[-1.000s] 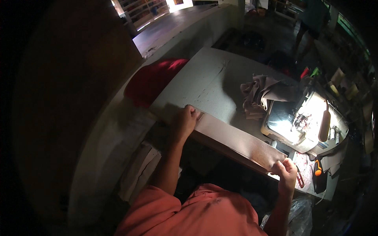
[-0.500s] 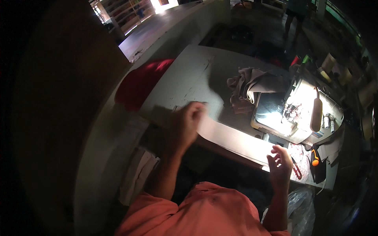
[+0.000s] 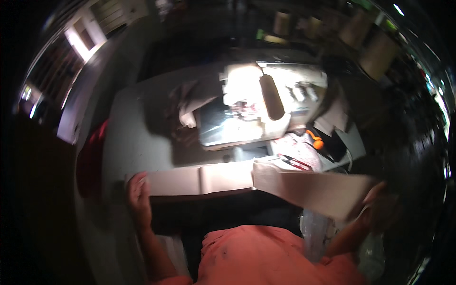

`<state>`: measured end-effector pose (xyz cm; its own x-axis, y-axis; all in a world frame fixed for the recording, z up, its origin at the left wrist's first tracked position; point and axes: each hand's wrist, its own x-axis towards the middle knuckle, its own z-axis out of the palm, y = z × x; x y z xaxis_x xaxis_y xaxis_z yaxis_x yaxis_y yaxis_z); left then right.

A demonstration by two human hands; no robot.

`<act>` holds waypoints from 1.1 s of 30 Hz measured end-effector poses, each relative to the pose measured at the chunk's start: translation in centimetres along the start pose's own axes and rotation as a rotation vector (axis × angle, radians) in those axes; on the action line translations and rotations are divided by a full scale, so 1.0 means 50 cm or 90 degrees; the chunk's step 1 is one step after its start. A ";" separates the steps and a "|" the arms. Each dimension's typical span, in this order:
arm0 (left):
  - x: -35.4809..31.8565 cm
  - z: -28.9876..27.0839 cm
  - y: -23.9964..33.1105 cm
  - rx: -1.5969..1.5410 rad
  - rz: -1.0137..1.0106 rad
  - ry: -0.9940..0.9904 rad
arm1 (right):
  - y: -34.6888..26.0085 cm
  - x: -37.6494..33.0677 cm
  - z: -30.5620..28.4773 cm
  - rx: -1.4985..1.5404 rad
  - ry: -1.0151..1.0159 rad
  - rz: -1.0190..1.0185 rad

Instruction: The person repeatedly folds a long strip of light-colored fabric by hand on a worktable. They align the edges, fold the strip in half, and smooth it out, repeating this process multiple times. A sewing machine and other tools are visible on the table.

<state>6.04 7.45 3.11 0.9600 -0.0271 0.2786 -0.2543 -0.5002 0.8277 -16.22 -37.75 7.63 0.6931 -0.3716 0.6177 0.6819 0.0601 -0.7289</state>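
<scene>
A long pale fabric strip (image 3: 175,182) lies along the table's near edge, with a crease or overlap partway along it. My left hand (image 3: 138,192) is at its left end, fingers closed on the cloth. Toward the right, a raised pale fabric length (image 3: 316,187) stretches past the table edge; whether it is the same strip or a second piece, I cannot tell. My right hand (image 3: 377,202), smeared by motion, grips its far right end. Just beyond the strip stands a brightly lit sewing machine (image 3: 251,109).
Bunched brownish cloth (image 3: 187,107) lies left of the machine. Right of it are red-handled thread snips (image 3: 297,163) and an orange-and-black tool (image 3: 316,140). Thread cones (image 3: 281,23) stand behind. Red fabric (image 3: 92,159) hangs at the table's left side.
My view has swung right. My left hand has settled on the strip's left end, while my right hand has moved outward to the right, drawing a fabric length with it.
</scene>
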 end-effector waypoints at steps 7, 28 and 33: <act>-0.019 0.055 0.045 -0.075 0.009 -0.052 | -0.003 0.249 0.033 -0.226 0.062 0.048; -0.043 0.344 0.107 0.124 0.329 -0.231 | 0.264 0.051 0.203 -0.208 -0.065 0.555; -0.036 0.328 0.090 -0.113 0.242 -0.226 | 0.318 0.056 0.263 -0.262 -0.212 0.540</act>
<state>5.08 -8.92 -1.66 0.7693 -0.4831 0.4181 -0.5772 -0.2451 0.7790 -0.36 -25.63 1.64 0.9862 -0.0724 -0.1489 -0.1590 -0.1630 -0.9737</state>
